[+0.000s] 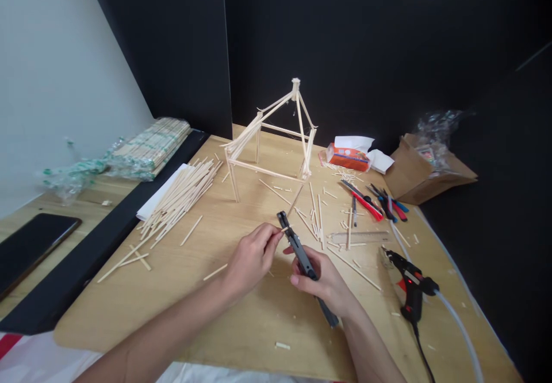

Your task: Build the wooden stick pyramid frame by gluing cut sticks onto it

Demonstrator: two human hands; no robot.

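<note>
Slippage could nip skin: the left hand (254,252) pinches a thin pale wooden stick (284,229) that crosses, just ahead of that grip, the head of a long dark-grey plier-like tool (303,258) clasped in the right hand (323,276).

Matt wooden sticks (183,196), smooth wood table (241,331), glossy phone (37,249), paper bag (407,167).

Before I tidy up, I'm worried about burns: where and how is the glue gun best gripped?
Probably around the black handle of the glue gun, approaching from the near side: the handle points toward you, while the nozzle points away and left, and a red light shows.
</note>
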